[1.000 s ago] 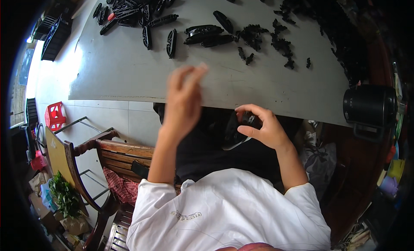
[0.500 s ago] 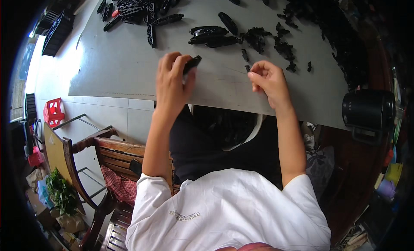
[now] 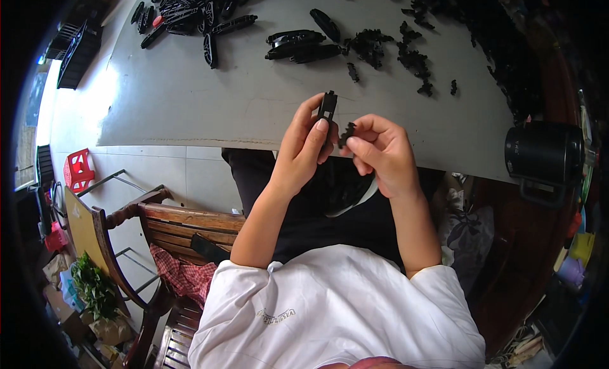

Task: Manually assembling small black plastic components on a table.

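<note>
Above the table's near edge, my left hand (image 3: 297,148) is closed around a long black plastic part (image 3: 328,105) that points away from me, with the thumb pressed on its face. Right beside it, my right hand (image 3: 386,152) pinches a small jagged black plastic piece (image 3: 346,135) between thumb and fingers. A narrow gap shows between the two pieces. Beyond my hands, a single similar small piece (image 3: 353,72) lies on the grey table (image 3: 190,105), close to clumps of small black pieces (image 3: 370,46) and several long black parts (image 3: 295,44).
A heap of long black parts (image 3: 184,17) with a red bit covers the far left. Dark pieces (image 3: 507,58) are massed along the right. A black appliance (image 3: 542,154) stands at the right edge. Below the table is a white-rimmed container (image 3: 358,204); a wooden chair (image 3: 181,220) stands left.
My left hand has come right with the long part, which is now turned lengthwise. My right hand has lifted a small piece off the table and drawn back toward the left hand.
</note>
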Demonstrator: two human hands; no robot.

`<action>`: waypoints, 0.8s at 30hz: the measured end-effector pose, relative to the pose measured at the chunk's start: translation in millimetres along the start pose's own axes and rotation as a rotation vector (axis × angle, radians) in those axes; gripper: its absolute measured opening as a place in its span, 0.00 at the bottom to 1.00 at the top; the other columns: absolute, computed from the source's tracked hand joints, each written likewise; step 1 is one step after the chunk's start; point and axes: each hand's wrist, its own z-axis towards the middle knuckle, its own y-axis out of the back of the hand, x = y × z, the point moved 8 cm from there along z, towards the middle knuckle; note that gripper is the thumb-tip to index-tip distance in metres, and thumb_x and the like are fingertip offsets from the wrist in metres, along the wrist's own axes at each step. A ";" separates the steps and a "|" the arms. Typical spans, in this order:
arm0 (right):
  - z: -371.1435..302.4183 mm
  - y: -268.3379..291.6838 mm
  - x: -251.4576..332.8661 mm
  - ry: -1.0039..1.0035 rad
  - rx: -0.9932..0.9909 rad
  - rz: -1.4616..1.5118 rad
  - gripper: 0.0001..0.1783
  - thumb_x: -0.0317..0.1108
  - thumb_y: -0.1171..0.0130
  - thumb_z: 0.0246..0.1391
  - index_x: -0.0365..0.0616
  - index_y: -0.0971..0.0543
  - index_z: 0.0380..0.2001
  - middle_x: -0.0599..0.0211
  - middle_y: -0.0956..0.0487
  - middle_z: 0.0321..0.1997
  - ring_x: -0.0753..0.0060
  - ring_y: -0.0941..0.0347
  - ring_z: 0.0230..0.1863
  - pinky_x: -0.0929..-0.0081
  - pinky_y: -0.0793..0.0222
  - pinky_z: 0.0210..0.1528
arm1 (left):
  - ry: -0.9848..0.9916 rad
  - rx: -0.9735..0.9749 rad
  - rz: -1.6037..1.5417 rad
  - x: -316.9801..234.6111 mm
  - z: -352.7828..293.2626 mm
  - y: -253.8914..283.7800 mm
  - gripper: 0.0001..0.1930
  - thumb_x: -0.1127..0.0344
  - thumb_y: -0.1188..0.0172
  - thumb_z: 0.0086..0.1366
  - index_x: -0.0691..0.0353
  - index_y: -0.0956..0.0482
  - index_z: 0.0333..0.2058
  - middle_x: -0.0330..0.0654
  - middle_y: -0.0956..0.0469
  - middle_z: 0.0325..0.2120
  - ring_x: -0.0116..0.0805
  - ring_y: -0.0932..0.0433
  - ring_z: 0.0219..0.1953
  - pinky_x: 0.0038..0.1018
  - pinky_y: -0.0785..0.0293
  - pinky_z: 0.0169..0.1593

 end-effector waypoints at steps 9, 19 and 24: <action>2.9 -6.3 6.6 0.121 0.031 -0.286 0.05 0.21 0.46 0.48 0.39 0.27 0.31 0.72 0.26 0.28 0.88 0.33 0.22 0.90 0.39 0.23 | -0.053 0.031 0.149 -3.2 -5.1 -0.2 0.30 0.62 0.58 0.65 0.64 0.51 0.64 0.38 0.33 0.39 0.22 0.35 0.34 0.16 0.39 0.35; 4.1 -6.1 24.3 0.220 -0.061 -0.392 0.10 0.20 0.41 0.47 0.38 0.29 0.34 0.72 0.30 0.22 0.87 0.32 0.22 0.86 0.34 0.24 | 0.024 0.213 0.250 -1.7 -8.7 -12.9 0.33 0.79 0.55 0.60 0.67 0.54 0.64 0.57 0.36 0.55 0.47 0.36 0.59 0.28 0.43 0.60; 2.5 11.3 17.0 0.250 -0.128 -0.435 0.11 0.26 0.37 0.49 0.38 0.28 0.33 0.74 0.28 0.22 0.89 0.31 0.21 0.88 0.34 0.23 | -0.111 0.159 0.424 -5.7 -8.8 -15.7 0.32 0.77 0.54 0.62 0.68 0.54 0.64 0.57 0.35 0.53 0.43 0.35 0.56 0.29 0.43 0.59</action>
